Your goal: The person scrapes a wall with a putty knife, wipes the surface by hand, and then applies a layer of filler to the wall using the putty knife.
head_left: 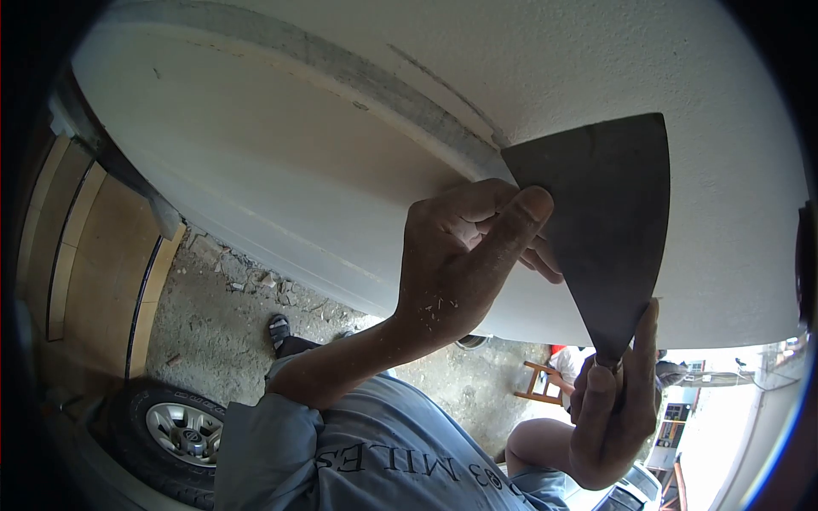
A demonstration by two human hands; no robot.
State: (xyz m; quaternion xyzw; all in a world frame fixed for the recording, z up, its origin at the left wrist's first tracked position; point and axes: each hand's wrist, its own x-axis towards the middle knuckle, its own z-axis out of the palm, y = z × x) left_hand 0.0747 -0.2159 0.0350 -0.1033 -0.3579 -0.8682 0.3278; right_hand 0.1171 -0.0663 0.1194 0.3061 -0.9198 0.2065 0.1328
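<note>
A wide putty knife [609,204] with a dark, flat, fan-shaped blade is held up in front of me. My right hand [615,417] grips its handle, the index finger stretched along the narrow base of the blade. At the blade's left edge, my left hand [464,255] is closed, with the thumb on the near face and the other fingers partly hidden. Specks of pale dust dot the left wrist. Behind the knife spreads a white plastered surface [247,145] with a curved grey band [341,72] across it.
A car wheel [183,434] is at the lower left, below tan panels [106,255]. Rubble [243,272] lies along the concrete floor [213,328]. Farther back are a wooden stool [538,383] and another person [564,368]. Part of a vehicle [630,492] shows at the lower right.
</note>
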